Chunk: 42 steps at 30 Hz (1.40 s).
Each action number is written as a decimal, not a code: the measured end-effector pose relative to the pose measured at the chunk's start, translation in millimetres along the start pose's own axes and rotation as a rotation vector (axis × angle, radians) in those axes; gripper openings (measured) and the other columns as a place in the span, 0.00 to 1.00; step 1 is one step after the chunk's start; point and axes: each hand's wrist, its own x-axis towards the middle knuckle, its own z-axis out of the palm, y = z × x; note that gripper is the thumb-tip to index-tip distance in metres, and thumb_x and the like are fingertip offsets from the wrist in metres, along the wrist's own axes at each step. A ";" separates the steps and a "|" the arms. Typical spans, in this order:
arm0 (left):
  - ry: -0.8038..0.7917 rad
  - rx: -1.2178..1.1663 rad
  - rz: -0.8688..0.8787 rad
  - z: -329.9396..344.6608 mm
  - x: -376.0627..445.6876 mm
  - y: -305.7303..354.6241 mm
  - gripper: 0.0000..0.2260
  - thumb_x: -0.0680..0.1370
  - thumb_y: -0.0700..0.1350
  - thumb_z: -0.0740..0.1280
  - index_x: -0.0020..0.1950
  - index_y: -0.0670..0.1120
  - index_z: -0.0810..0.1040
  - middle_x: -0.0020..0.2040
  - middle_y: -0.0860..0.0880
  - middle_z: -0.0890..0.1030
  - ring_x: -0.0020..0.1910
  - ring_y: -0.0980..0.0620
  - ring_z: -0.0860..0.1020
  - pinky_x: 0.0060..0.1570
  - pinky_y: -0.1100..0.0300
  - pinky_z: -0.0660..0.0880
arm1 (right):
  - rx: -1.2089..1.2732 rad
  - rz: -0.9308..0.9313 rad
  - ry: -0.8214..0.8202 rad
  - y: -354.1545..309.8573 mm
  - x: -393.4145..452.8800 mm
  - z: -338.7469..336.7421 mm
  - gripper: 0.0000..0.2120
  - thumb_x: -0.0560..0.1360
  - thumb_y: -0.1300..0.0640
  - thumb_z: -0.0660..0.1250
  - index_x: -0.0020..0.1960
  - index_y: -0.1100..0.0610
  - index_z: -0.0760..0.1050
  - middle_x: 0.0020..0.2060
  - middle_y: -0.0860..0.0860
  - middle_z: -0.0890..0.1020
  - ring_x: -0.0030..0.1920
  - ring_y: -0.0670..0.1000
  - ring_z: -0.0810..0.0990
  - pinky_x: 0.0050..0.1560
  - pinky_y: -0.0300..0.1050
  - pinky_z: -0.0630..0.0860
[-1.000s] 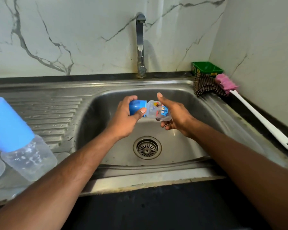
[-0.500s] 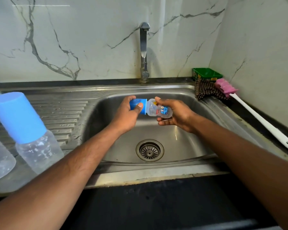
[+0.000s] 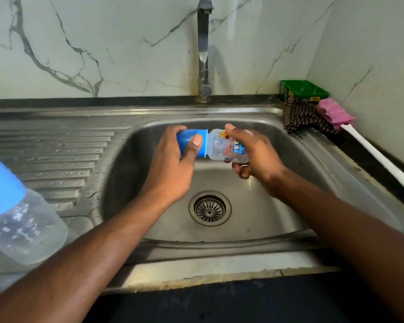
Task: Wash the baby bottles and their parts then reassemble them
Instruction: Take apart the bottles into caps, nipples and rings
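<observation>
A small clear baby bottle (image 3: 222, 146) with cartoon prints lies sideways in the air over the steel sink basin (image 3: 278, 206). Its blue cap (image 3: 191, 142) points left. My left hand (image 3: 173, 169) grips the blue cap, thumb across its front. My right hand (image 3: 254, 157) holds the bottle's body, thumb on top and fingers curled beneath. A second, larger clear bottle (image 3: 21, 229) with a blue cap (image 3: 0, 185) stands on the drainboard at the near left, wet with droplets.
The tap (image 3: 203, 50) stands behind the basin, with no water running. At the back right corner sit a green tub (image 3: 303, 89), a checked cloth (image 3: 306, 117) and a pink sponge brush (image 3: 336, 113) with a long white handle. The ribbed drainboard (image 3: 56, 155) is wet.
Both hands keep hold of the small bottle over the basin; it has shifted only slightly. The view has moved a little, so the large bottle sits further to the left edge.
</observation>
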 end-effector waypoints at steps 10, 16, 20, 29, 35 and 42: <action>-0.040 -0.116 -0.076 3.0 -10.2 12.4 0.16 0.81 0.58 0.58 0.63 0.50 0.70 0.48 0.47 0.76 0.43 0.50 0.75 0.47 0.56 0.74 | 0.032 -0.094 0.140 -8.9 -11.1 -0.3 0.14 0.77 0.48 0.69 0.46 0.60 0.73 0.30 0.50 0.76 0.25 0.45 0.70 0.23 0.35 0.64; -0.006 -0.096 -0.132 2.0 -9.6 10.5 0.14 0.83 0.54 0.58 0.67 0.51 0.69 0.55 0.45 0.79 0.49 0.48 0.77 0.53 0.53 0.76 | -0.127 -0.125 0.079 -1.6 -9.7 -0.7 0.17 0.76 0.40 0.67 0.45 0.55 0.75 0.32 0.46 0.78 0.28 0.41 0.74 0.27 0.34 0.68; -0.033 -0.116 -0.173 4.3 -8.0 9.5 0.14 0.83 0.54 0.59 0.66 0.52 0.69 0.55 0.45 0.79 0.49 0.49 0.78 0.53 0.55 0.76 | -0.118 -0.093 0.063 -3.0 -9.2 -4.0 0.19 0.74 0.40 0.67 0.48 0.57 0.76 0.35 0.50 0.79 0.29 0.41 0.73 0.27 0.34 0.68; -0.053 -0.285 -0.228 0.2 11.2 -2.2 0.12 0.79 0.53 0.67 0.58 0.47 0.75 0.42 0.53 0.76 0.34 0.54 0.72 0.44 0.55 0.73 | 0.110 0.085 -0.102 -6.9 -2.5 -12.9 0.25 0.66 0.48 0.73 0.57 0.61 0.77 0.44 0.55 0.82 0.40 0.50 0.82 0.36 0.46 0.80; 0.081 -0.374 -0.191 -2.3 11.9 -5.4 0.10 0.77 0.56 0.68 0.48 0.50 0.76 0.38 0.52 0.76 0.31 0.55 0.70 0.37 0.58 0.70 | 0.151 -0.015 -0.177 -15.3 -9.5 -5.7 0.18 0.67 0.54 0.75 0.54 0.57 0.76 0.45 0.54 0.82 0.44 0.50 0.83 0.44 0.50 0.83; 0.176 -0.276 -0.106 -5.5 -4.3 -6.4 0.07 0.80 0.52 0.65 0.50 0.50 0.74 0.40 0.53 0.76 0.36 0.55 0.72 0.45 0.55 0.71 | 0.093 -0.049 -0.186 -11.1 -14.2 4.1 0.17 0.72 0.57 0.74 0.58 0.61 0.76 0.46 0.54 0.82 0.42 0.48 0.83 0.38 0.45 0.83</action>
